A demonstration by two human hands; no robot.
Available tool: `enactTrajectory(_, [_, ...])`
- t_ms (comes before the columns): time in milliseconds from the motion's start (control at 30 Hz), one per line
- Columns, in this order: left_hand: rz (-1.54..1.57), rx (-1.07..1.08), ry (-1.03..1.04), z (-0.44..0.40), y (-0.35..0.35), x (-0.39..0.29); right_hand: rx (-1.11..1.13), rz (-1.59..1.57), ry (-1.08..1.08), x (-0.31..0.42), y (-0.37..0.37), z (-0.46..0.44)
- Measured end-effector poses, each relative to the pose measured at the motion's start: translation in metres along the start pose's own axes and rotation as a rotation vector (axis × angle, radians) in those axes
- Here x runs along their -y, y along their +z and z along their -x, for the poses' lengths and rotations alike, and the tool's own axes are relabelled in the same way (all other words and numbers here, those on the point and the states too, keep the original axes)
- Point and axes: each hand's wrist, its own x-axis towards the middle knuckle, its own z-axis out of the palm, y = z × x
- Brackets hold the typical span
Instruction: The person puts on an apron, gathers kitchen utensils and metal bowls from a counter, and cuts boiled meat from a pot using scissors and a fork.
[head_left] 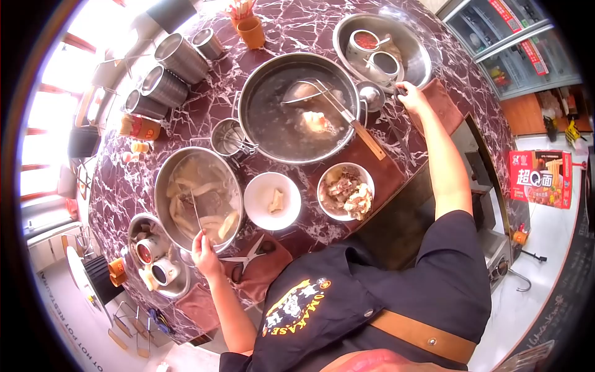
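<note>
My left hand (207, 255) is closed around a thin, long-handled utensil (197, 211), whose far end dips into a steel pot (160, 197) of cloudy liquid with pale, long pieces of food (214, 224). Whether it is a pair of tongs or chopsticks I cannot tell. Over on the right, my right hand (411, 99) has its fingers closed beside the rim of a steel basin (423, 49), near a ladle (370, 94). What it grips is too small to make out. Scissors (253, 257) lie on a brown cloth (273, 266) beside my left hand.
A large pot (243, 127) of dark broth has a wooden-handled tool (369, 141) across its rim. Near me stand a white bowl (253, 214) with one pale piece and a bowl of meat pieces (346, 189). Steel canisters (180, 57) stand left; a basin (184, 282) holds jars.
</note>
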Motion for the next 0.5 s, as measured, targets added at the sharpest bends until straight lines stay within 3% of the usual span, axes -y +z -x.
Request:
enactTrajectory(67, [0.053, -0.097, -0.104, 0.013, -0.013, 0.007, 0.01, 0.055, 0.003, -0.002, -0.002, -0.008])
enactTrajectory(300, [0.037, -0.204, -0.099, 0.034, -0.05, 0.038, -0.055, 0.029, -0.043, 0.072, -0.002, 0.029])
enactTrajectory(367, [-0.009, -0.277, -0.113, 0.036, -0.069, 0.055, -0.101, -0.068, -0.152, 0.095, 0.004, 0.048])
enactTrajectory(433, [-0.199, -0.315, -0.048, 0.04, -0.095, 0.076, -0.039, -0.298, 0.007, 0.193, 0.014, 0.1])
enactTrajectory(500, [-0.2, -0.353, -0.038, 0.058, -0.084, 0.046, 0.085, -0.499, -0.051, 0.226, 0.032, 0.12])
